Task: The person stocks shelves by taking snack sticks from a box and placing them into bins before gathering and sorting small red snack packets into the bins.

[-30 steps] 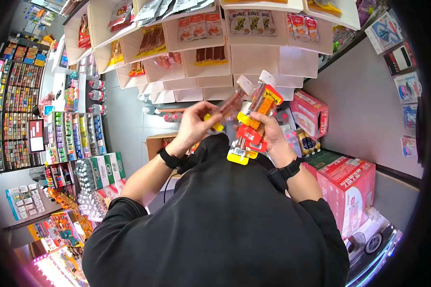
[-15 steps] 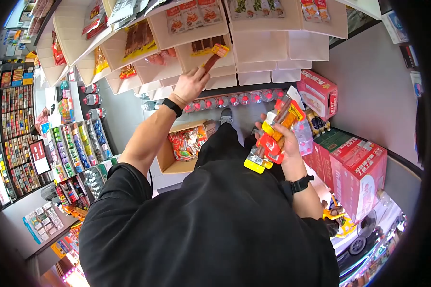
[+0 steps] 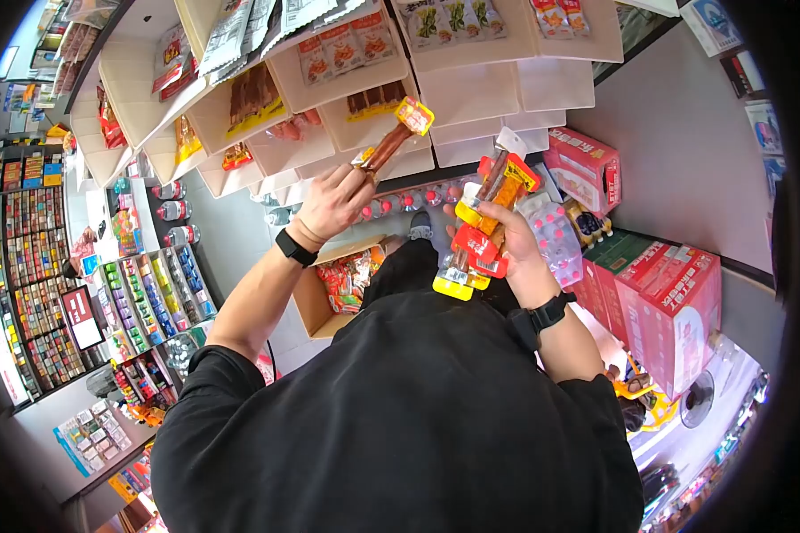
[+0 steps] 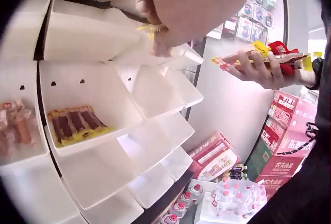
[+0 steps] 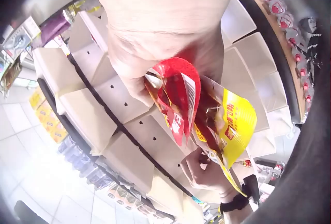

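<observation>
In the head view my left hand (image 3: 333, 202) pinches a long packet of brown snack sticks (image 3: 389, 149) by its lower end. The packet slants up to a yellow and red label, in front of the bins. Further right, my right hand (image 3: 517, 244) grips a bunch of snack packets (image 3: 498, 191) with red, yellow and orange wrappers. In the right wrist view a red packet (image 5: 178, 95) and a yellow-ended packet (image 5: 238, 123) hang from that hand. The left wrist view shows the left fingers on a yellow end (image 4: 153, 30), the rest of the packet hidden.
Tilted white bins (image 3: 467, 84) stand in rows ahead, some with snack packets. One bin holds similar brown sticks (image 4: 77, 125). Below are an open cardboard box (image 3: 316, 311) of red packets and a row of bottles (image 3: 409, 202). Red cartons (image 3: 667, 306) are stacked at right.
From beside the right hand, my left hand went up and left to the bins, then came slightly back down, still holding its packet. The right hand keeps its bunch, shifting little.
</observation>
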{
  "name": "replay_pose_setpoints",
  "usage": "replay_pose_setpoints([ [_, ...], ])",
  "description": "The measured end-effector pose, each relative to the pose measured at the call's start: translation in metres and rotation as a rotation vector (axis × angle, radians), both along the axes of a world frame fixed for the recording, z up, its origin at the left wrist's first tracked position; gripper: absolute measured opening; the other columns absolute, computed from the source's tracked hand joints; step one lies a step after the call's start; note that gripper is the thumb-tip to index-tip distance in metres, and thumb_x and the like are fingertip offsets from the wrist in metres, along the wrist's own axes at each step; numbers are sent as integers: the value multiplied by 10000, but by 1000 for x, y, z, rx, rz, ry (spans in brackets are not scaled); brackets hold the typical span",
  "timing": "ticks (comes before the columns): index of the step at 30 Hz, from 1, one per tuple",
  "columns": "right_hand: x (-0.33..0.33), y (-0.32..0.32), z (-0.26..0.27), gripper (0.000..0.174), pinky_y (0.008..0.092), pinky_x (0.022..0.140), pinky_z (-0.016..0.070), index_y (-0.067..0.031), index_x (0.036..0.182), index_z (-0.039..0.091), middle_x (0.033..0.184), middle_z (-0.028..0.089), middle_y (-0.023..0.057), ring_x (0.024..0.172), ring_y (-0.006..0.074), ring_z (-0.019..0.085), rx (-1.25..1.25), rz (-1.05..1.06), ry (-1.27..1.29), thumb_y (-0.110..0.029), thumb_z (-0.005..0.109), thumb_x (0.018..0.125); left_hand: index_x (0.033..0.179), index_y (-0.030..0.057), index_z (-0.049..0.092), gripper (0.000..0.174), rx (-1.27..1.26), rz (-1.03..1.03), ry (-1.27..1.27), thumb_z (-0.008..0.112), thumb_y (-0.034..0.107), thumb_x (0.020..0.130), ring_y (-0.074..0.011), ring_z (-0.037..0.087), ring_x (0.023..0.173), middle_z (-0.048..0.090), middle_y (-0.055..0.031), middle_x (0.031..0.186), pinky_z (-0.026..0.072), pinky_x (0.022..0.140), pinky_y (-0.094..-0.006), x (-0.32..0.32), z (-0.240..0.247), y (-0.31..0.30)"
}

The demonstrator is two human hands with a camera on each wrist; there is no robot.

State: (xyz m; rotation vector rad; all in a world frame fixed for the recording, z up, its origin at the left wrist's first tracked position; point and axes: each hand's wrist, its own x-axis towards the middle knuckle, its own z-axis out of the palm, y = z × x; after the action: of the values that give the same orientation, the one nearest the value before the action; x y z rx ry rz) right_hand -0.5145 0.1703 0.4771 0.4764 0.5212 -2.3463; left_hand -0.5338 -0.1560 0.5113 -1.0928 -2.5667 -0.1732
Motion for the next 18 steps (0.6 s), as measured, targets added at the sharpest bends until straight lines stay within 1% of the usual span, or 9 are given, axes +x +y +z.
replay_pose_setpoints([
  [5,-5,-8,3,529,518,963,589,-47,1436,514,1351,641,182,1229,336,653,-12,27,124,-30,652,926,880,88,644,181,-52,-82,-37,677,162,719,-187,593,793,549,-32,860,464,665,-338,16,49,51],
  [7,-6,-7,-11,543,493,991,579,-33,1448,507,1327,660,152,1180,300,685,-28,94,144,0,642,923,926,75,673,237,-37,-156,-131,699,129,697,-198,596,802,543,-34,853,455,669,-337,28,50,75],
  [8,-9,-12,-7,542,484,997,578,-37,1445,509,1302,671,144,1166,294,692,-5,65,166,8,642,921,925,73,671,235,-37,-178,-93,696,131,699,-201,608,836,543,-33,859,479,697,-337,34,49,84],
  [9,-10,-17,-3,541,476,1002,577,-41,1442,512,1276,683,137,1152,287,699,17,36,186,16,641,920,946,63,682,243,-49,-181,-124,706,147,720,-211,624,869,565,-39,883,505,753,-343,39,46,89],
  [12,-14,-11,3,558,436,999,582,-71,1424,537,1262,682,102,1134,259,698,-8,79,164,43,684,897,1011,50,694,252,-16,-184,-169,747,152,787,-232,645,912,627,-60,970,522,809,-350,39,51,84],
  [14,-17,-9,8,557,430,988,587,-73,1416,542,1255,684,102,1117,252,703,2,66,186,48,685,892,1084,36,694,271,279,-178,-366,773,171,863,-266,660,950,669,-106,1075,529,818,-379,33,64,79],
  [15,-16,-8,9,555,425,976,592,-75,1409,548,1249,685,103,1101,246,707,12,57,202,52,686,886,1084,36,694,271,277,-180,-366,773,171,863,-266,660,950,669,-106,1075,529,818,-379,34,65,76],
  [17,-15,-4,7,553,420,956,599,-75,1406,549,1241,688,103,1079,243,713,27,85,213,48,687,885,1134,25,687,292,554,278,-585,774,192,911,-263,664,980,672,-135,1144,549,829,-365,37,61,73],
  [18,-17,-3,6,551,416,937,606,-74,1404,551,1234,690,102,1058,239,719,46,114,229,43,687,884,1147,-10,678,306,621,446,-707,775,186,932,-215,694,964,711,-130,1113,562,839,-324,33,51,77],
])
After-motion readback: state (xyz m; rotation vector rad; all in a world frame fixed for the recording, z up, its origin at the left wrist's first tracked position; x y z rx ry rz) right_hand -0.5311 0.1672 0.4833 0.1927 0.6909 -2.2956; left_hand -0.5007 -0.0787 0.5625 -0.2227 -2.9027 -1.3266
